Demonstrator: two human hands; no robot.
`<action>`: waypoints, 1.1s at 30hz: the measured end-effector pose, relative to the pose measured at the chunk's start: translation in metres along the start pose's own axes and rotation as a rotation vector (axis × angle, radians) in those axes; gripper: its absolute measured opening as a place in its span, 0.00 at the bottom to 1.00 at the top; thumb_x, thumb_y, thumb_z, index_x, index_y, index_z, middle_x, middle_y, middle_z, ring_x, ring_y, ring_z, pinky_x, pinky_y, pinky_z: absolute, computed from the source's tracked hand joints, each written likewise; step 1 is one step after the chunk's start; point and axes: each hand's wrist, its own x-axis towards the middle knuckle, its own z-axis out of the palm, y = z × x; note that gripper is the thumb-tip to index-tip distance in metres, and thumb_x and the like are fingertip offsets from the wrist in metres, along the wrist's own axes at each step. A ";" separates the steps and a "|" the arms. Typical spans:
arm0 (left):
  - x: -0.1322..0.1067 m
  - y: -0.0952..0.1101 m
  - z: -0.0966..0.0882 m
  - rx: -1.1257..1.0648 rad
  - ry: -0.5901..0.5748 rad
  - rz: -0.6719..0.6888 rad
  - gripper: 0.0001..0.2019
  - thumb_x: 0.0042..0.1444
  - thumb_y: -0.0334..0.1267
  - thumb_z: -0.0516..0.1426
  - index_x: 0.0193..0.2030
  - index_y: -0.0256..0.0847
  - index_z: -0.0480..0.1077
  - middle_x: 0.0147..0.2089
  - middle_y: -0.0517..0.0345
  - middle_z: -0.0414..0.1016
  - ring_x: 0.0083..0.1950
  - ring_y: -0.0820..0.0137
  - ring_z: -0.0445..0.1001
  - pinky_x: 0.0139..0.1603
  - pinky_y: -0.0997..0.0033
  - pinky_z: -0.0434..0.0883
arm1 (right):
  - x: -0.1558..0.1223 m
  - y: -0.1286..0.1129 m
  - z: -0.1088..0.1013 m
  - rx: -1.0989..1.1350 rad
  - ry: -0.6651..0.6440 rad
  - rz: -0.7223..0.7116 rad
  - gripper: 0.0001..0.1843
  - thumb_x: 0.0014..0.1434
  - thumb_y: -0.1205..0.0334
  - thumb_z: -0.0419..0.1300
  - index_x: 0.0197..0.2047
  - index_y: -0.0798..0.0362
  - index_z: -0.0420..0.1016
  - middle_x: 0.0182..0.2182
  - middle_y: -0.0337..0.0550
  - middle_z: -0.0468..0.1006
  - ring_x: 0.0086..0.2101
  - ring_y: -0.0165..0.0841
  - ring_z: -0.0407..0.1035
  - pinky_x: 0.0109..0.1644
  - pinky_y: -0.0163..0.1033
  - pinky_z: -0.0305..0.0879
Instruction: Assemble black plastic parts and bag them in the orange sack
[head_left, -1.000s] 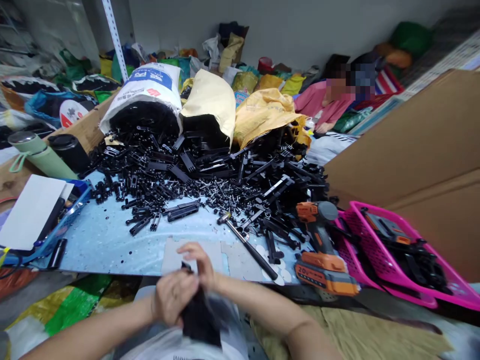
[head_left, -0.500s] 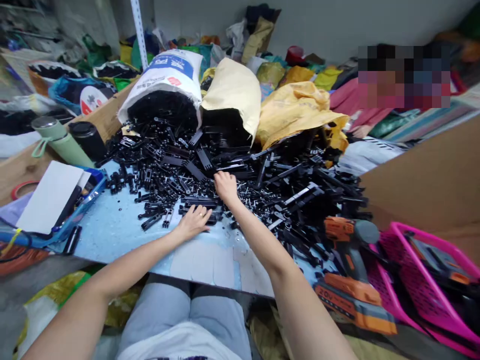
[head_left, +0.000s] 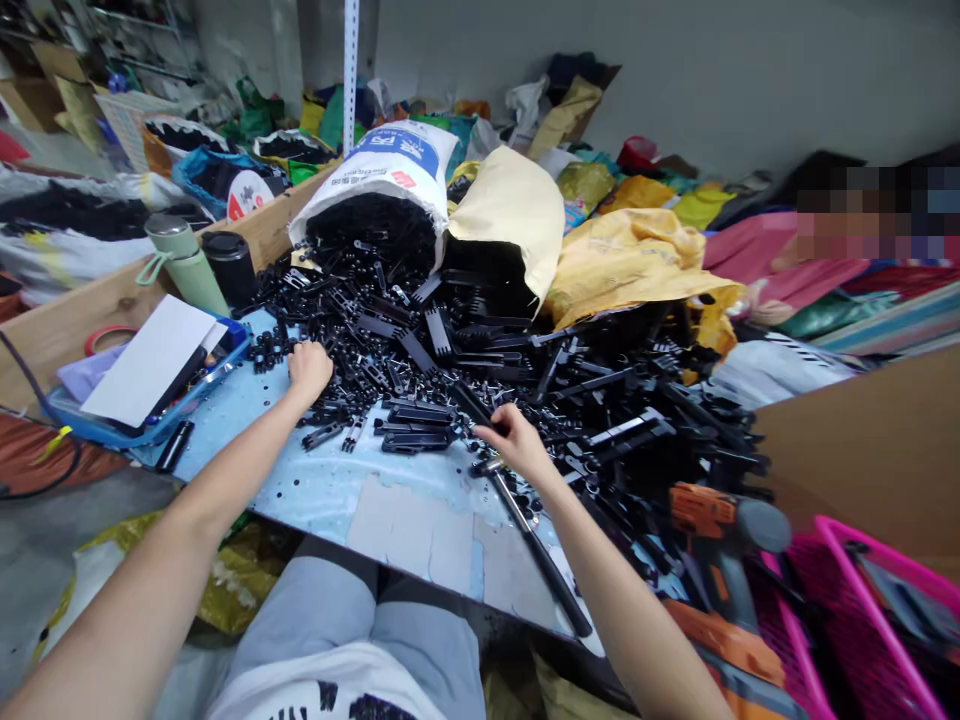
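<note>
A big heap of black plastic parts spills from sacks over a light blue table. My left hand is closed at the heap's left edge, its fingers curled into small black parts. My right hand is closed in a pinch on a long black strip near the middle of the heap. Right below that hand lies a hammer with a black handle. A short stack of flat black pieces rests between my two hands.
A white sack, a cream sack and a yellow sack lie open at the back. A blue tray with a white sheet, two flasks, an orange drill and a pink basket stand around. Another person sits far right.
My hands left my lap and reached onto the table. Since half a second ago the left hand went left to the heap's edge and the right hand drew back to the strip by the hammer.
</note>
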 end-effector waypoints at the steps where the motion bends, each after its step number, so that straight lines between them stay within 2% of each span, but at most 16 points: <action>1: -0.006 -0.002 -0.001 -0.040 0.070 0.042 0.13 0.55 0.38 0.51 0.41 0.29 0.68 0.47 0.35 0.70 0.52 0.50 0.65 0.51 0.52 0.64 | -0.020 -0.002 0.003 0.215 -0.051 0.053 0.23 0.52 0.50 0.63 0.47 0.51 0.63 0.38 0.44 0.73 0.37 0.37 0.68 0.42 0.43 0.63; 3: -0.024 -0.003 -0.006 -0.184 0.262 0.167 0.13 0.56 0.40 0.52 0.41 0.31 0.68 0.49 0.37 0.69 0.54 0.53 0.65 0.54 0.53 0.63 | -0.056 -0.008 0.015 0.611 -0.127 0.130 0.32 0.51 0.51 0.64 0.55 0.47 0.57 0.39 0.42 0.74 0.39 0.37 0.70 0.45 0.45 0.64; 4: -0.037 -0.001 -0.010 -0.280 0.349 0.243 0.13 0.56 0.41 0.53 0.42 0.32 0.67 0.51 0.38 0.68 0.56 0.55 0.65 0.56 0.55 0.63 | -0.071 -0.012 0.024 0.768 -0.151 0.157 0.33 0.50 0.52 0.65 0.57 0.47 0.57 0.41 0.43 0.74 0.41 0.37 0.70 0.48 0.46 0.64; 6: -0.065 0.008 -0.020 -0.472 0.448 0.388 0.15 0.58 0.41 0.52 0.47 0.33 0.64 0.52 0.40 0.69 0.55 0.60 0.67 0.55 0.61 0.66 | -0.093 -0.023 0.047 0.999 -0.160 0.202 0.31 0.48 0.54 0.66 0.54 0.48 0.62 0.43 0.44 0.75 0.46 0.39 0.69 0.54 0.48 0.61; 8: -0.094 0.020 -0.028 -0.600 0.434 0.500 0.16 0.60 0.41 0.52 0.52 0.35 0.61 0.49 0.44 0.71 0.51 0.63 0.71 0.51 0.64 0.69 | -0.106 -0.034 0.071 1.146 -0.131 0.227 0.27 0.45 0.55 0.68 0.49 0.49 0.67 0.46 0.45 0.74 0.50 0.40 0.67 0.58 0.49 0.58; 10: -0.119 0.032 -0.034 -0.636 0.341 0.602 0.15 0.61 0.43 0.51 0.52 0.38 0.62 0.45 0.48 0.73 0.47 0.65 0.73 0.47 0.66 0.71 | -0.112 -0.039 0.091 1.222 -0.099 0.215 0.27 0.44 0.57 0.69 0.47 0.48 0.67 0.48 0.44 0.73 0.51 0.40 0.66 0.59 0.49 0.57; 13: -0.148 0.040 -0.034 -0.606 0.167 0.686 0.16 0.61 0.47 0.52 0.49 0.39 0.63 0.40 0.52 0.74 0.40 0.65 0.76 0.40 0.68 0.72 | -0.122 -0.026 0.099 1.147 -0.009 0.201 0.32 0.40 0.59 0.71 0.48 0.47 0.63 0.44 0.41 0.75 0.46 0.38 0.70 0.56 0.49 0.61; 16: -0.170 0.039 -0.030 -0.519 0.043 0.654 0.16 0.63 0.48 0.48 0.49 0.41 0.64 0.38 0.54 0.75 0.35 0.65 0.76 0.34 0.69 0.71 | -0.141 0.002 0.081 0.921 0.122 0.192 0.32 0.37 0.61 0.73 0.44 0.48 0.62 0.39 0.40 0.75 0.41 0.37 0.71 0.51 0.47 0.65; 18: -0.184 0.039 -0.025 -0.470 -0.040 0.660 0.16 0.65 0.44 0.43 0.52 0.42 0.63 0.43 0.53 0.75 0.41 0.65 0.76 0.38 0.68 0.72 | -0.155 0.016 0.066 0.822 0.190 0.184 0.32 0.37 0.62 0.73 0.43 0.48 0.62 0.38 0.40 0.75 0.41 0.37 0.72 0.51 0.46 0.65; 20: -0.199 0.041 -0.018 -0.442 -0.102 0.704 0.17 0.66 0.40 0.41 0.55 0.42 0.63 0.47 0.52 0.73 0.47 0.65 0.74 0.43 0.67 0.71 | -0.164 0.018 0.058 0.871 0.236 0.201 0.34 0.37 0.60 0.73 0.45 0.47 0.59 0.37 0.40 0.75 0.41 0.38 0.72 0.50 0.48 0.66; 24: -0.227 0.053 0.002 -0.296 -0.180 0.816 0.17 0.65 0.40 0.44 0.54 0.39 0.66 0.45 0.48 0.73 0.48 0.62 0.71 0.48 0.61 0.69 | -0.165 0.000 0.075 1.086 0.274 0.205 0.36 0.37 0.57 0.73 0.44 0.46 0.57 0.39 0.40 0.73 0.43 0.41 0.73 0.48 0.48 0.68; 26: -0.239 0.058 0.010 -0.192 -0.191 0.844 0.17 0.63 0.39 0.46 0.55 0.38 0.67 0.50 0.44 0.71 0.55 0.58 0.67 0.54 0.53 0.65 | -0.164 -0.007 0.085 1.068 0.259 0.173 0.33 0.36 0.57 0.74 0.42 0.47 0.59 0.41 0.40 0.71 0.45 0.41 0.72 0.49 0.46 0.68; 28: -0.248 0.060 0.015 -0.123 -0.190 0.886 0.20 0.62 0.40 0.48 0.59 0.40 0.63 0.59 0.43 0.65 0.63 0.54 0.58 0.61 0.45 0.56 | -0.166 -0.007 0.085 1.012 0.288 0.147 0.33 0.37 0.57 0.73 0.43 0.47 0.59 0.39 0.39 0.71 0.44 0.40 0.72 0.48 0.45 0.68; 30: -0.254 0.060 0.015 -0.100 -0.211 0.933 0.24 0.62 0.43 0.49 0.63 0.42 0.58 0.65 0.46 0.59 0.68 0.53 0.51 0.64 0.40 0.48 | -0.174 0.002 0.073 0.876 0.335 0.124 0.32 0.40 0.56 0.72 0.44 0.47 0.60 0.38 0.38 0.71 0.42 0.39 0.72 0.48 0.46 0.68; 33: -0.256 0.059 0.010 -0.113 -0.290 0.948 0.28 0.61 0.47 0.48 0.67 0.43 0.51 0.67 0.48 0.55 0.69 0.53 0.47 0.65 0.39 0.44 | -0.189 0.020 0.049 0.461 0.224 0.023 0.20 0.46 0.54 0.69 0.39 0.49 0.67 0.37 0.43 0.73 0.41 0.38 0.70 0.48 0.46 0.66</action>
